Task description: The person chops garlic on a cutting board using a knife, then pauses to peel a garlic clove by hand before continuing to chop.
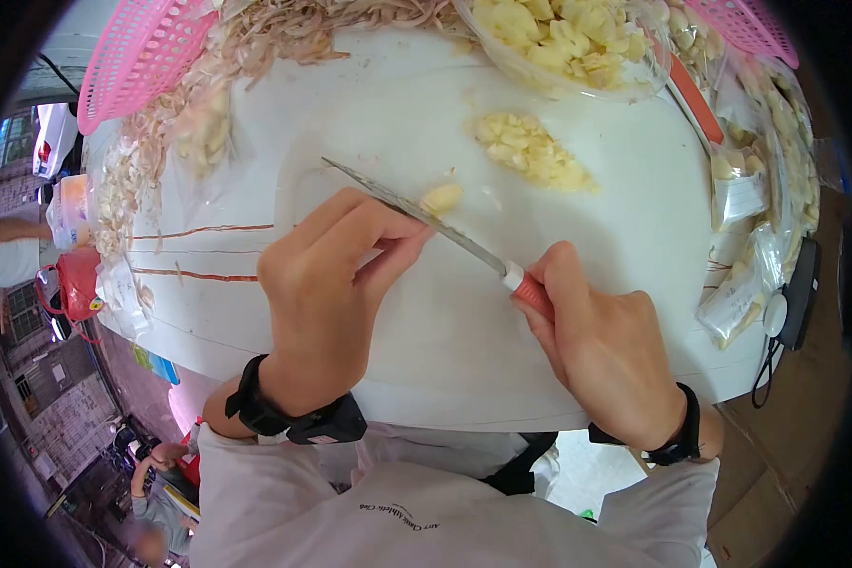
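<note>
My right hand (606, 350) is wrapped round the red handle of a knife (464, 243), whose blade slants up to the left over the white table. A pale garlic clove (442, 199) lies against the far side of the blade. On the near side, my left hand (336, 270) is closed, thumb and fingertips pinched together at the blade close to the clove. Whatever those fingertips hold is hidden. Beyond the clove is a small heap of sliced garlic (530, 150) on the table.
A clear bowl (587, 92) of garlic pieces stands at the back, with an orange-red strip (695, 99) beside it. Garlic skins (293, 28) cover the back left near a pink basket (147, 62). Plastic bags (743, 189) line the right edge. People are in the left background.
</note>
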`<state>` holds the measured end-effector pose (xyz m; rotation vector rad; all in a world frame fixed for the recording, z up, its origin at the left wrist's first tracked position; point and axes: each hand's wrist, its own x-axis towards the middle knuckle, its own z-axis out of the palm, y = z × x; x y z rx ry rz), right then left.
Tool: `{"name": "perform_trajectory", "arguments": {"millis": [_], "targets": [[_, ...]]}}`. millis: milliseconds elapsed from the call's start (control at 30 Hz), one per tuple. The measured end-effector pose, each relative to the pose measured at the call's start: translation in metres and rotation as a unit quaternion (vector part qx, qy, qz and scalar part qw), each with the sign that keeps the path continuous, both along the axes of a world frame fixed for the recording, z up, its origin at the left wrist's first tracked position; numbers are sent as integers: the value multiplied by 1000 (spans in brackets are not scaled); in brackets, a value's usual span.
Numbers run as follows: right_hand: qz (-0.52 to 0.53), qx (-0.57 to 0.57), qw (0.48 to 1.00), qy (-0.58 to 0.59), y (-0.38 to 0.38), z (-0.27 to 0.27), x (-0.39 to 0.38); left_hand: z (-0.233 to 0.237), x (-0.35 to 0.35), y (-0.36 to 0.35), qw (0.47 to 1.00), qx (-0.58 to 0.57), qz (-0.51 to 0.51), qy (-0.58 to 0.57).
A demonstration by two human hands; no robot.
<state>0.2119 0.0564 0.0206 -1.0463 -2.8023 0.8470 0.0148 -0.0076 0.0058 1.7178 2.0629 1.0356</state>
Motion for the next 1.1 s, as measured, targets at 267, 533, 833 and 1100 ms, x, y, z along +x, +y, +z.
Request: {"name": "perform_trajectory", "arguments": {"millis": [267,533,833,1100], "targets": [[-1,29,999,-30,-5,-4,-7,2,3,0,1000,-18,14,-8],[-5,76,997,-7,-6,-11,-6,0,2,-2,1000,2,7,-19],[-11,89,995,39,-6,-11,-6,6,14,-10,997,-35,58,-39],[1,85,995,47,-2,-10,-4,-1,15,-8,994,-35,82,-65]]}}
